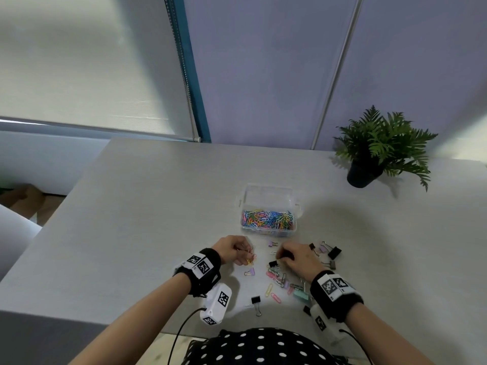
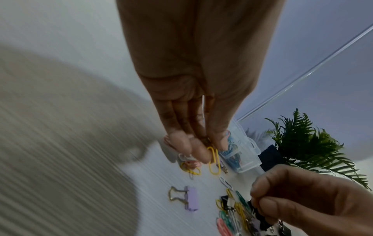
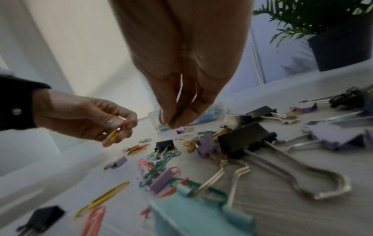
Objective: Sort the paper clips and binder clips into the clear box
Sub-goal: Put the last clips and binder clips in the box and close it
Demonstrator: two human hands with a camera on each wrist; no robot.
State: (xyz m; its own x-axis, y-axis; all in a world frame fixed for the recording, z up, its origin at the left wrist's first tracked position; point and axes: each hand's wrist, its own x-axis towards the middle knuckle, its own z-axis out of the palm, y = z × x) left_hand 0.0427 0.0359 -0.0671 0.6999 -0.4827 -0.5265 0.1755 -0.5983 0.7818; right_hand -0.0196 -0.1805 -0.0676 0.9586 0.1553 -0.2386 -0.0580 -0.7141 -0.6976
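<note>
The clear box (image 1: 266,192) stands on the table beyond both hands, and its near compartment holds several coloured paper clips (image 1: 267,219). My left hand (image 1: 246,255) hovers just left of the loose pile and pinches a yellow paper clip (image 2: 214,159) together with a reddish one (image 3: 126,123). My right hand (image 1: 280,255) is low over the pile, its fingertips (image 3: 167,118) pinching a green paper clip (image 3: 180,110). Loose paper clips (image 1: 275,275) and binder clips lie under and around the right hand: black (image 1: 334,252), mint (image 1: 300,295), purple (image 1: 250,272).
A potted fern (image 1: 379,151) stands at the back right of the grey table (image 1: 158,206). Another black binder clip (image 1: 256,301) lies near the front edge. A window blind and a partition wall rise behind the table.
</note>
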